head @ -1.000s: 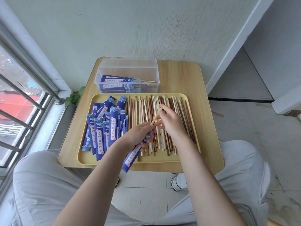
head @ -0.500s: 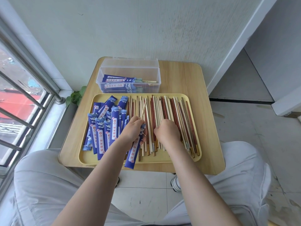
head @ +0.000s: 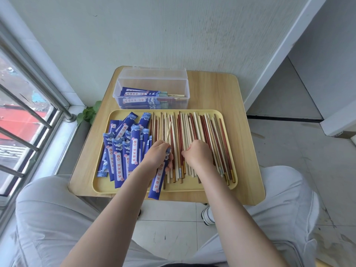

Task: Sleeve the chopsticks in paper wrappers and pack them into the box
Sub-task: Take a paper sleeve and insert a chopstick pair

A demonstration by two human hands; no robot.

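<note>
My left hand (head: 157, 154) grips a blue paper wrapper (head: 158, 183) with one pale chopstick (head: 168, 132) sticking out of its top. My right hand (head: 196, 154) lies knuckles up on the loose chopsticks (head: 194, 130), fingers curled down among them; whether it pinches one is hidden. The chopsticks, pale and dark red, fill the right part of the yellow tray (head: 229, 116). A pile of empty blue wrappers (head: 120, 149) covers the tray's left part. Behind the tray stands the clear plastic box (head: 152, 81), holding a few sleeved pairs.
The tray and box sit on a small wooden table (head: 221, 89) against a wall. A window with metal bars (head: 28, 112) runs along the left, with a green plant (head: 88, 113) by the sill. My knees are under the table's near edge.
My right hand let go of the pale chopstick and dropped onto the loose chopsticks. The left hand turned the wrapper upright, so the chopstick in it points away from me.
</note>
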